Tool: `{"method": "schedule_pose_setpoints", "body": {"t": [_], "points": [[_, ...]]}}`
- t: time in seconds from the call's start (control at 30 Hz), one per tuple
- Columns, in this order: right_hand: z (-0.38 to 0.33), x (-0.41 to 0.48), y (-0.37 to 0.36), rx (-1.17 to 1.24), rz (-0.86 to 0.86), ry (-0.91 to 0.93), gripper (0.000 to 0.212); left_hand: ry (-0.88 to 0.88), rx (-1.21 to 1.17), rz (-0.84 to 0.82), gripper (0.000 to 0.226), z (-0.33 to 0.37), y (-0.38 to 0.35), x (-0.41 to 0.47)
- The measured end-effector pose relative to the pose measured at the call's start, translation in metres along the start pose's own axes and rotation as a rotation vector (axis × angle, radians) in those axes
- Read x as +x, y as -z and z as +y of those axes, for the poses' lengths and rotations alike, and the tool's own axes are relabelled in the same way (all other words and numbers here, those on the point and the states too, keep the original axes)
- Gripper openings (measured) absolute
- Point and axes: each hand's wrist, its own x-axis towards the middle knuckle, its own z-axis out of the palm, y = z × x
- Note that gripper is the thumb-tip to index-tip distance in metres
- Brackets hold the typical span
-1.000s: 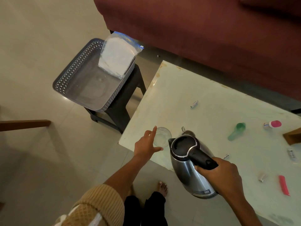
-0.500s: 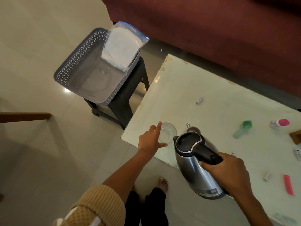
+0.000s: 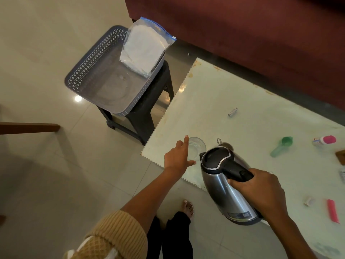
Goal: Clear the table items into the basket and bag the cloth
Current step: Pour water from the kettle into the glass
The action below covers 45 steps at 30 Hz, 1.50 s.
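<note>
My right hand [image 3: 261, 191] grips the black handle of a steel kettle [image 3: 224, 187], held at the table's near edge. My left hand [image 3: 178, 157] reaches the clear glass [image 3: 196, 149] near the table corner, fingers spread beside it, index raised, not closed on it. A grey lattice basket [image 3: 89, 79] sits on a dark stool [image 3: 147, 107] to the left of the table. A zip bag with white cloth [image 3: 143, 49] leans in the basket's far corner. On the pale table [image 3: 214, 94] lie a small battery [image 3: 232, 111], a green scoop [image 3: 281, 146], a pink-capped bottle [image 3: 323, 140] and a pink strip [image 3: 332, 211].
A dark red sofa [image 3: 242, 34] runs along the far side of the table. A wooden rail [image 3: 28, 128] juts in from the left over the tiled floor. My bare foot [image 3: 187, 206] stands by the table's near edge. A small white piece [image 3: 309, 200] lies near the pink strip.
The view has shifted a little; the kettle stays in my right hand. My left hand has stayed beside the glass, with its fingers spreading slightly.
</note>
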Motion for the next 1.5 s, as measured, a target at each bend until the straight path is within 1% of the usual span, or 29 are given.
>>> {"method": "schedule_pose_setpoints", "body": {"t": [0.2, 0.7, 1.13, 1.5], "points": [[-0.0020, -0.0001, -0.0004, -0.005, -0.004, -0.019, 0.031, 0.009, -0.025, -0.002, 0.093, -0.0004, -0.0008, 0.0005], [-0.0014, -0.0005, 0.0013, 0.036, -0.035, -0.016, 0.023, -0.022, 0.029, 0.003, 0.092, -0.0047, 0.0018, 0.0039], [-0.0046, 0.0045, 0.0061, -0.066, -0.046, -0.001, 0.030, -0.029, 0.042, 0.005, 0.091, -0.0029, 0.0047, 0.0041], [-0.0070, 0.0056, 0.0088, -0.077, -0.061, -0.002, 0.031, -0.048, 0.020, 0.002, 0.090, -0.0029, 0.0055, 0.0038]]}}
